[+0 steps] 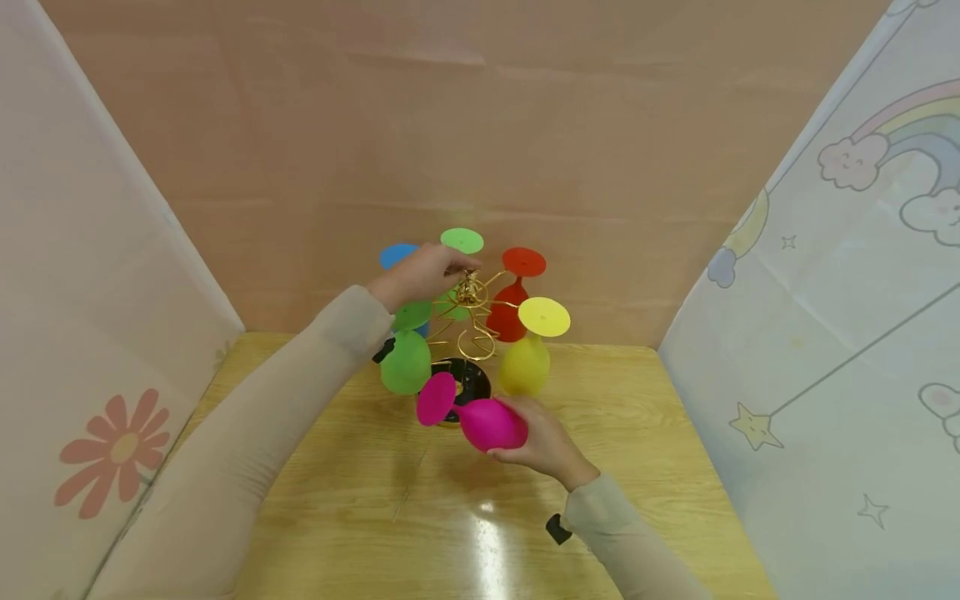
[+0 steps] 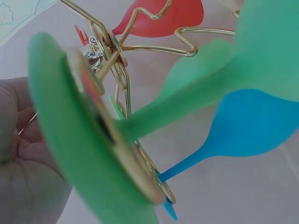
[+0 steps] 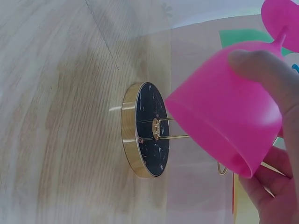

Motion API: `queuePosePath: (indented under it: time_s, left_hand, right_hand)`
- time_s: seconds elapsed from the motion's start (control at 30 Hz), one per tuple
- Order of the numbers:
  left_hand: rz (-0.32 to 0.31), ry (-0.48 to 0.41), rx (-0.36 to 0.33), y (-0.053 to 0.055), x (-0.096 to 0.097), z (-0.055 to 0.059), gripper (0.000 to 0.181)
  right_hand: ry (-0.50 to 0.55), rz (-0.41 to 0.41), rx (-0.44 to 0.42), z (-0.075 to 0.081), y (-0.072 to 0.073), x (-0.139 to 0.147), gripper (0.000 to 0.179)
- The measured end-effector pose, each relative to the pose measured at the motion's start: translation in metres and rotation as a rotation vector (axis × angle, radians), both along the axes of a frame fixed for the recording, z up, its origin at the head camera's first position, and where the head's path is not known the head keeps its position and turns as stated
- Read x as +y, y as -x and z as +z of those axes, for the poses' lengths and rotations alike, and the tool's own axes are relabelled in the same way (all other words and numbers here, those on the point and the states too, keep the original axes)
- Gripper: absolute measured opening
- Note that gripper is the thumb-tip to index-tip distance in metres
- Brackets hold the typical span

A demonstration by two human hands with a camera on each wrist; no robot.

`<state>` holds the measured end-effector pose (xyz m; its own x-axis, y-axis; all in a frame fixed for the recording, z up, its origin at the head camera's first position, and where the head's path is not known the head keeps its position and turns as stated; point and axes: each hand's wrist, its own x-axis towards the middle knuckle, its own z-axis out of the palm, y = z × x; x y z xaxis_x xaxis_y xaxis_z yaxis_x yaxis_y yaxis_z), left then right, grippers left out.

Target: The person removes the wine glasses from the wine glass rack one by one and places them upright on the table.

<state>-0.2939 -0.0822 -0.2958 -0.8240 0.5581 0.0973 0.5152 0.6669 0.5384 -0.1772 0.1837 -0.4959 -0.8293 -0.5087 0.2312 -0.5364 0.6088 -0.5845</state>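
Note:
A gold wire goblet rack [image 1: 480,315] with a round black base [image 1: 474,379] stands on the table. My left hand [image 1: 427,271] reaches over from the left and grips the ornament at its top, the fingertips partly hidden. My right hand [image 1: 546,443] holds a pink plastic goblet [image 1: 495,425] by the bowl, in front of the rack. That goblet is tilted, foot toward the left; in the right wrist view its open rim faces the black base. Still hanging bowl-down on the rack are a yellow goblet [image 1: 525,367], a red goblet [image 1: 510,312], a blue goblet [image 2: 250,126] and green goblets [image 1: 405,362].
The rack stands on a light wooden table [image 1: 345,500], near its back edge. Pale fabric walls enclose it: a plain back wall [image 1: 450,125], a left one with a red flower [image 1: 120,450] and a right one with a rainbow [image 1: 915,125].

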Motion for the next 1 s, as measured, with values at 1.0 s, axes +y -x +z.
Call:
queuePosePath:
  time_s: [1.0]
  left_hand:
    - [-0.015,-0.14,0.263,-0.117,-0.064,-0.02,0.025]
  right_hand:
    - [-0.188,0.041,0.279,0.016,-0.003,-0.002,0.078]
